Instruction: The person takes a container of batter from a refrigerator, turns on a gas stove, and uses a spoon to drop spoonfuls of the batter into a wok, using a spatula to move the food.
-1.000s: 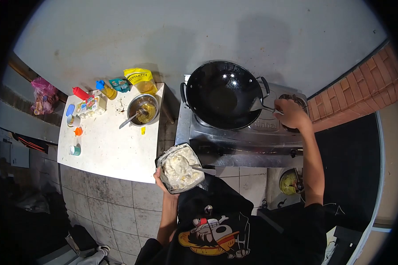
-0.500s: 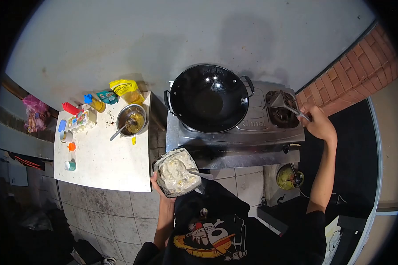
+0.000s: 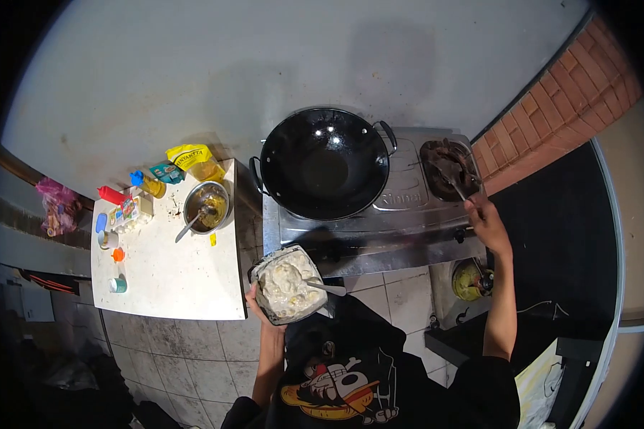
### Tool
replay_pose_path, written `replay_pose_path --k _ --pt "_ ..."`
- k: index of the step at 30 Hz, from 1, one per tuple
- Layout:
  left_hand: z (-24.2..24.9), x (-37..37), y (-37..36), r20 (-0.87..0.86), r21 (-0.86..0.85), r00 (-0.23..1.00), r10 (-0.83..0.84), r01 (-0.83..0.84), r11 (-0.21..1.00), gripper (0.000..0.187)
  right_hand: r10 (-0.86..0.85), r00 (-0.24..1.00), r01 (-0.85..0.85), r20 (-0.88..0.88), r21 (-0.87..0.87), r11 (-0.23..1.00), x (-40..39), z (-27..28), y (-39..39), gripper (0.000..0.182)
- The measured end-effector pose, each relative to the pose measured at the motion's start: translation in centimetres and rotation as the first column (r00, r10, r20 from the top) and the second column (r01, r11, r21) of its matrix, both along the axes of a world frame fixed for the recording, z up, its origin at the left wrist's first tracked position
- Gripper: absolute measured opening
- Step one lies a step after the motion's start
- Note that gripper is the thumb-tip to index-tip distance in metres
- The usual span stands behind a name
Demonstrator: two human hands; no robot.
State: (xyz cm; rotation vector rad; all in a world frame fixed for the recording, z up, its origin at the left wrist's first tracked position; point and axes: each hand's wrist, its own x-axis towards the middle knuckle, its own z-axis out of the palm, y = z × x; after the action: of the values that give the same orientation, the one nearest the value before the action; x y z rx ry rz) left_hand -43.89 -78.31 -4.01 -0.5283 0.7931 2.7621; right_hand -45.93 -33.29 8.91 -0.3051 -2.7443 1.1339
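My left hand grips a square bowl from its left side and below. Thick whitish batter with lumps fills it, and a spoon leans out over the right rim. My right hand is closed around the handle end of a metal spatula. The spatula's blade lies over the dark right burner of the stove. A black two-handled wok sits on the left burner, with shiny liquid at its bottom.
Left of the stove, a white table carries a steel mixing bowl with a spoon, a yellow pouch, squeeze bottles and an egg carton. A brick ledge borders the right side.
My right hand has moved left and slightly down, bringing the spatula lower over the right burner. My left hand still holds the bowl of batter; the camera view has shifted slightly.
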Motion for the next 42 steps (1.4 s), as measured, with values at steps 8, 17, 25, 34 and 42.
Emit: replay_pose_path --k 8,17,25,34,42 --pt "-0.1 -0.1 0.2 -0.016 -0.014 0.999 -0.033 0.033 0.999 0.065 -0.098 0.929 0.309 0.357 -0.603 0.735 2.0 -2.4 -0.8 0.033" --pt "1.1 0.0 0.8 -0.012 -0.053 0.999 -0.03 0.03 0.998 0.065 -0.047 0.918 0.345 0.393 -0.735 0.583 1.9 -3.3 -2.4 0.04" --pt "-0.2 0.6 0.0 -0.007 -0.07 1.0 0.027 -0.027 0.997 0.064 0.089 0.922 0.2 0.377 -0.66 0.724 -2.1 -1.1 -4.1 0.042" --pt "-1.3 2.3 -1.8 0.036 -0.08 0.987 0.157 -0.154 0.985 0.065 0.309 0.944 -0.324 0.114 0.154 0.933 -9.7 -3.2 -8.7 0.025" --pt "-1.4 3.0 -2.8 0.038 -0.087 0.971 0.236 -0.232 0.969 0.065 0.319 0.87 -0.464 0.376 0.411 0.785 -11.9 -0.2 -12.7 0.026"
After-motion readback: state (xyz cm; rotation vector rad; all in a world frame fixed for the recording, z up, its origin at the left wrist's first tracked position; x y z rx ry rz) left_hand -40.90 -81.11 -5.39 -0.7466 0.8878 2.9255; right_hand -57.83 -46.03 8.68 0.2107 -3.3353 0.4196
